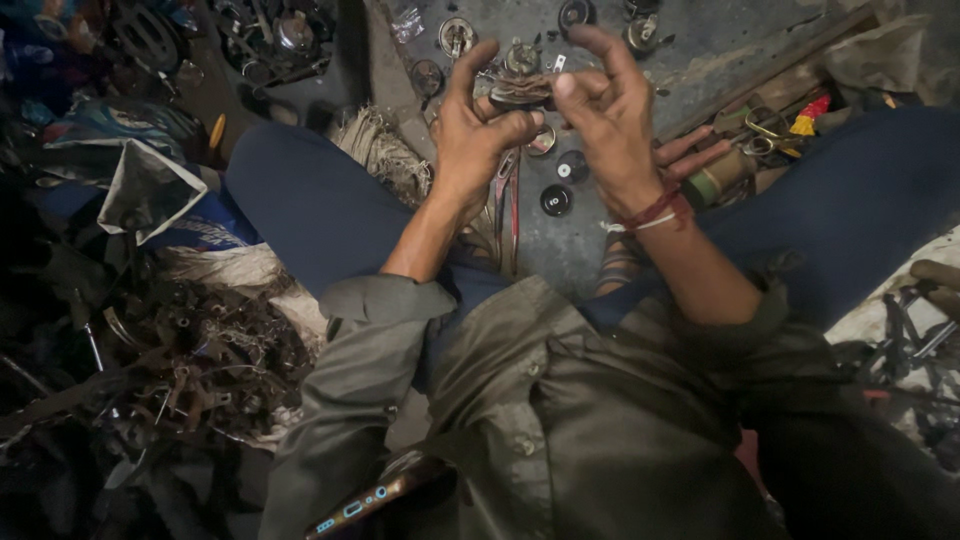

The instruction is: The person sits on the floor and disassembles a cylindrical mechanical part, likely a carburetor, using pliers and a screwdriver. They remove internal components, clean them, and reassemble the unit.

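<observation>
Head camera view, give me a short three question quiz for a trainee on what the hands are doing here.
1. True or false: both hands grip the small round rusty metal part at once.
2. Which wrist wears the red thread band? A left, B right.
3. Fill in: the two round black caps lie on the grey ____ between the knees.

Key: 1 true, left hand and right hand pinch it together. 2 B. 3 floor.

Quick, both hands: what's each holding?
Left hand: closed on the small round brown metal part.
Right hand: pinching the same part, upper fingers spread.
</observation>
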